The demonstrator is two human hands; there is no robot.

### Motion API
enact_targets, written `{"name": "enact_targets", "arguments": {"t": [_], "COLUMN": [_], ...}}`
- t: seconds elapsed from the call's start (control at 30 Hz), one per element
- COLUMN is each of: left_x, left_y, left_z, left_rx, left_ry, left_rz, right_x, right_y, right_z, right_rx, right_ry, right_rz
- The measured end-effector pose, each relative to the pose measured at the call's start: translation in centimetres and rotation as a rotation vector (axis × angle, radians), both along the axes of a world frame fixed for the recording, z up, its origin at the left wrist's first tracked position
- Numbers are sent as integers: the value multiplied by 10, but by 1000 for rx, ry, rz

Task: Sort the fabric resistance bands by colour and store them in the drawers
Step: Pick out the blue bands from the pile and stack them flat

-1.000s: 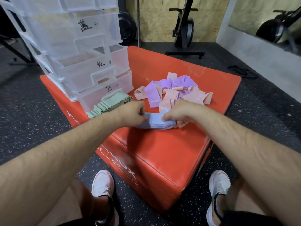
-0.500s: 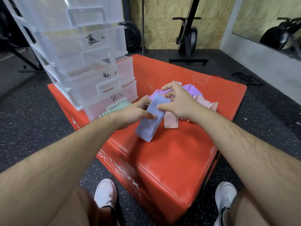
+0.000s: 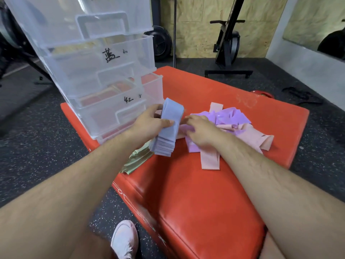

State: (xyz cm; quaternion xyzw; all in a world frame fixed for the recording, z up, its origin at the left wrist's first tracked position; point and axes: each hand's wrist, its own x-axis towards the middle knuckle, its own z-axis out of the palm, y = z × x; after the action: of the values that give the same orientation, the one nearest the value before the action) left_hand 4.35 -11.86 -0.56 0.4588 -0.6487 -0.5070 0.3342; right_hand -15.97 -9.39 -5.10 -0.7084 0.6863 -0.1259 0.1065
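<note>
A: Beside the drawers (image 3: 104, 58), your left hand (image 3: 149, 126) alone now grips the blue stack (image 3: 168, 131), fingers curled round it. It's lifted off the red box (image 3: 205, 193), where both hands held it a second ago.

B: My right hand (image 3: 199, 131)?

A: It let go and rests on the purple bands (image 3: 229, 116); I can't tell whether it grips any. Blue looks ready to store.

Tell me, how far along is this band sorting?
Done: green bands lie stacked beside the drawers. In hand: the left hand grips the blue stack; the right hand rests on mixed purple bands and pink bands. Left: sorting those and storing everything; I can't make out any bands inside the drawers.
</note>
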Motion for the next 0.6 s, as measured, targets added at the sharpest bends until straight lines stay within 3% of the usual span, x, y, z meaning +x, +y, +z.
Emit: {"name": "enact_targets", "arguments": {"t": [0.17, 0.23, 0.33, 0.5, 0.6], "left_x": [-8, -12, -20, -37, -50], "left_y": [-12, -15, -16, -22, -27], "left_z": [-1, -2, -2, 0, -1], "left_rx": [16, 27, 53, 68, 94], "left_ry": [25, 36, 53, 46, 60], "left_rz": [52, 62, 71, 133, 161], "right_x": [18, 19, 10, -40, -48], "right_y": [-19, -22, -21, -10, -6], "right_z": [-11, -12, -8, 4, 11], "right_rx": [62, 30, -17, -3, 12], "right_ry": [242, 208, 4, 218, 327], "right_rz": [60, 41, -87, -401, -424]}}
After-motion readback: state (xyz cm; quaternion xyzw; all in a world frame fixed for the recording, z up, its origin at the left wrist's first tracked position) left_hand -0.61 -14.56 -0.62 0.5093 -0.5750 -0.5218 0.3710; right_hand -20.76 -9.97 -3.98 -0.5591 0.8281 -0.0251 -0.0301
